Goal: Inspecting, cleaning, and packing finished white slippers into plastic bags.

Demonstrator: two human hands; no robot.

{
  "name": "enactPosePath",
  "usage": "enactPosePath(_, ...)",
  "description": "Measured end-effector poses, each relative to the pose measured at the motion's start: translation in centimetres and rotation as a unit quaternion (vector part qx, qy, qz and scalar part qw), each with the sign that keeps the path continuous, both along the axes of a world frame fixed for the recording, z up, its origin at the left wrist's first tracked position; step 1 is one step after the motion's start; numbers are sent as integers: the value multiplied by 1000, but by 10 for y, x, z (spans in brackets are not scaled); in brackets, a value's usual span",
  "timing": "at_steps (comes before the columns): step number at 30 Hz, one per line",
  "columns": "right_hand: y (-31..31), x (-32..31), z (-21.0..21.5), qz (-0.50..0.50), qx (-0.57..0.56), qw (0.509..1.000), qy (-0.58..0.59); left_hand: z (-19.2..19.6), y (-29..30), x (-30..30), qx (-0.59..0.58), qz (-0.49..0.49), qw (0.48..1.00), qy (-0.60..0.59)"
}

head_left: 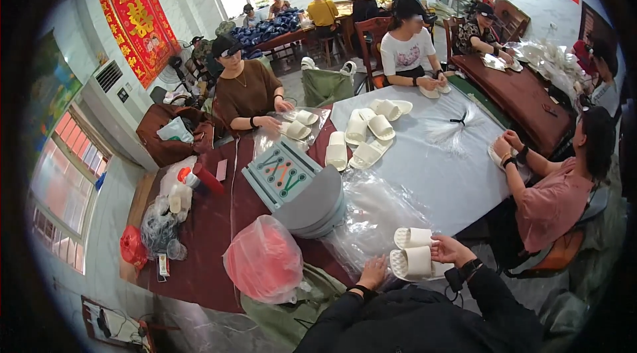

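A pair of cream slippers is at the near edge of the table, one partly over the other. My right hand grips them from the right, its thumb near the strap and its other fingers partly hidden. Just left of the pair, my left hand lies with fingers stretched over a heap of clear plastic bags, holding nothing that I can see. Farther off on the pale table cover, several more cream slippers lie in a loose group.
Left of the bags stand a grey box with a patterned panel and a clear bag of pinkish-red items. A bundle of white strips lies farther right. Co-workers sit around the table, one in brown and one in pink, handling slippers.
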State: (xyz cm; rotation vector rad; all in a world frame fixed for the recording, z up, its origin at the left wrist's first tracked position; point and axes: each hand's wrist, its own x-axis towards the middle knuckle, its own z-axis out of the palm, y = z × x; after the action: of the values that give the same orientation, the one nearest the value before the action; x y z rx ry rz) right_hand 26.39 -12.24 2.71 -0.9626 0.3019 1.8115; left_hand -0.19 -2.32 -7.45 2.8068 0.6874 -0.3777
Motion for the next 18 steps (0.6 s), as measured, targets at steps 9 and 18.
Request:
enactPosePath(9, 9, 5, -39, -38, 2, 999, 13, 43, 14, 11, -53, 173, 942, -282)
enactPosePath(18, 12, -3, 69, 92, -44, 980, -169, 70, 13, 6, 78, 85, 961, -253)
